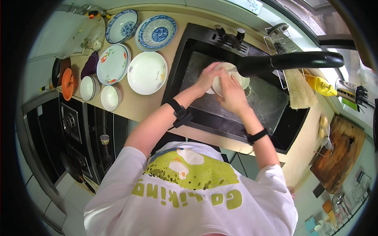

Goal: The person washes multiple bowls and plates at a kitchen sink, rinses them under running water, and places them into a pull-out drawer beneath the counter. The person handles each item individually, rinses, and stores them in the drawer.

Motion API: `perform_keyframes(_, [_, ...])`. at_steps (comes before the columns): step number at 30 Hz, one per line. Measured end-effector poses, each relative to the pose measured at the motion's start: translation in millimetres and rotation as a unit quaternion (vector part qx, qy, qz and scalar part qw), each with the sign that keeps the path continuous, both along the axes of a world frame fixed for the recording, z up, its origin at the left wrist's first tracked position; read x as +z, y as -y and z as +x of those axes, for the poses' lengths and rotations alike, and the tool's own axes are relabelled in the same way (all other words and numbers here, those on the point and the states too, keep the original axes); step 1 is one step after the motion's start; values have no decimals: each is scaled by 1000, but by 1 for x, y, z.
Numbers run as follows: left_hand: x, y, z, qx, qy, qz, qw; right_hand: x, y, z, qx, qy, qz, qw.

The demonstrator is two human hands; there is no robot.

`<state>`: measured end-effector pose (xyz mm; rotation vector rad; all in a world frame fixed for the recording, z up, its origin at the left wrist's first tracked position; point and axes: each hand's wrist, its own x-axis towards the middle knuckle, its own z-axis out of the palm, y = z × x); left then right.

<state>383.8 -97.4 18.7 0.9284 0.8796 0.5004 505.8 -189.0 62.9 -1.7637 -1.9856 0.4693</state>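
Both hands are over the black sink (203, 113), below the dark tap spout (291, 61). A white bowl (218, 86) is tilted between them. My left hand (207, 77) grips it from the left side and far rim. My right hand (233, 93) lies across it with the fingers stretched out, touching the bowl. Water appears to run from the spout onto the bowl and fingers. Behind my right fingers shows part of another white bowl (245, 82), near the sink drain. My hands and the spout hide much of both bowls.
Left of the sink stand a white plate (147, 73), stacked floral plates (113, 63), blue-patterned bowls (158, 33) and small white bowls (110, 98). At right are a wire rack (280, 41), a loofah pad (299, 90), a yellow bottle (320, 85) and a wooden chopping board (339, 153).
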Motion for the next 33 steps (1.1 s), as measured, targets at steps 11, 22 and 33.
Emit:
perform_keyframes(11, [24,-4,15,54,-7,161,986,17,-19,-15,-56,-65,-97,992])
perform_keyframes(22, [24,-13,17,46,-79,283,955,12,-12,-26,-121,-191,-102,969])
perform_keyframes(33, [77,-19,-28,-40,-234,634,736,-55,87,28,-139,-63,-181,972])
